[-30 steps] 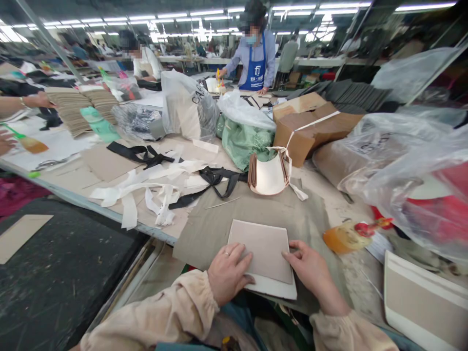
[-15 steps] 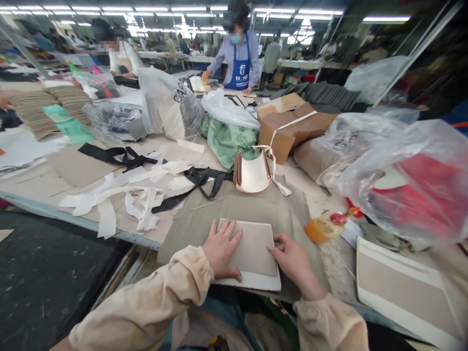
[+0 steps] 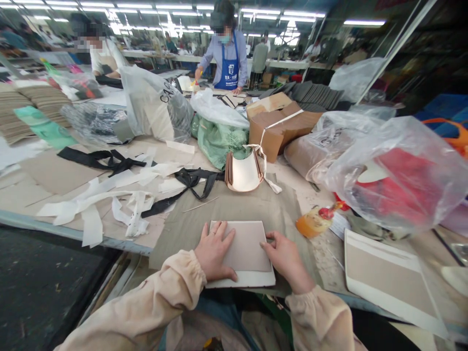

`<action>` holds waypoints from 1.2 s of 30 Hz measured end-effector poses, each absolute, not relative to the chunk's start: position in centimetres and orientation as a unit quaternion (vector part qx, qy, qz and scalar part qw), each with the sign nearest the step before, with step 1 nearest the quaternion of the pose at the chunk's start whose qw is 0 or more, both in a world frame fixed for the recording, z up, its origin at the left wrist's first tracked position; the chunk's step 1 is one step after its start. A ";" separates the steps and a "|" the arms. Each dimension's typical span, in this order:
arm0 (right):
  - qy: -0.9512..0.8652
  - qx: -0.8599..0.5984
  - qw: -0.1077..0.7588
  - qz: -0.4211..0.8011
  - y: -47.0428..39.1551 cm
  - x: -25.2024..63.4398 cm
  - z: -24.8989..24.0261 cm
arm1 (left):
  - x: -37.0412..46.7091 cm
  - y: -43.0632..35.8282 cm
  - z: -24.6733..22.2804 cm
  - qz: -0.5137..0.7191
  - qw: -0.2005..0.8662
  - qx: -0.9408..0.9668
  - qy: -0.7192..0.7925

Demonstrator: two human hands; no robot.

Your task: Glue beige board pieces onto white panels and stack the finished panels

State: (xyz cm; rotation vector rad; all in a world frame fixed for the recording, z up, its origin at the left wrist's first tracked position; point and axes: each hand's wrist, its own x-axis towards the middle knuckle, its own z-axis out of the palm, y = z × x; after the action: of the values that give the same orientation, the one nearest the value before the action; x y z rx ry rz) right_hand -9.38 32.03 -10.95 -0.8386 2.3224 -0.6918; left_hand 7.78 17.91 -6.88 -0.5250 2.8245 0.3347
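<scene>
My left hand (image 3: 215,254) lies flat with spread fingers on a beige rectangular panel (image 3: 250,248). Under the panel is a slightly larger white sheet (image 3: 254,279), which shows along the near edge. At the panel's right edge my right hand (image 3: 287,258) pinches with thumb and forefinger; its other fingers are curled. Both pieces rest on a grey-green cloth (image 3: 237,207) close to the table's front edge. Beyond them stands a bundle of curved cream and brown pieces (image 3: 244,173), with a white tie beside it.
An orange glue bottle (image 3: 310,223) with a red cap sits to the right. Another beige-and-white panel (image 3: 387,273) lies at the right edge. White strips (image 3: 98,197) and black strips (image 3: 199,180) are strewn leftward. Plastic bags and a cardboard box (image 3: 281,126) stand behind; a co-worker (image 3: 228,53) stands across.
The view has swung slightly to the right, so things appear further left. Both hands keep their places on the panel.
</scene>
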 end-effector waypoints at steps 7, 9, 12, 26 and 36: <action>0.875 -0.310 0.289 -0.234 31.9 -9.6 -10.6 | 9.1 18.3 -8.6 0.127 0.098 -0.188 0.969; 0.876 -0.314 0.289 -0.227 31.9 -9.7 -10.7 | 9.7 18.6 -9.1 0.135 0.081 -0.191 0.969; 0.877 -0.317 0.287 -0.217 32.0 -9.8 -11.1 | 10.5 19.0 -9.7 0.138 0.048 -0.204 0.968; 0.875 -0.332 0.269 -0.229 32.2 -9.9 -11.7 | 11.0 19.4 -9.8 0.138 0.009 -0.205 0.969; 0.887 -0.321 0.271 -0.193 31.9 -9.6 -10.9 | 11.3 18.8 -10.4 0.110 0.017 -0.200 0.973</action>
State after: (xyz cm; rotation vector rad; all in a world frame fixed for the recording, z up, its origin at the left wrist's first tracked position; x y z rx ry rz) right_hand -9.64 31.92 -10.91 -0.8653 2.3874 -0.5194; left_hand 11.27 18.77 -10.35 -0.6221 3.0247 0.3416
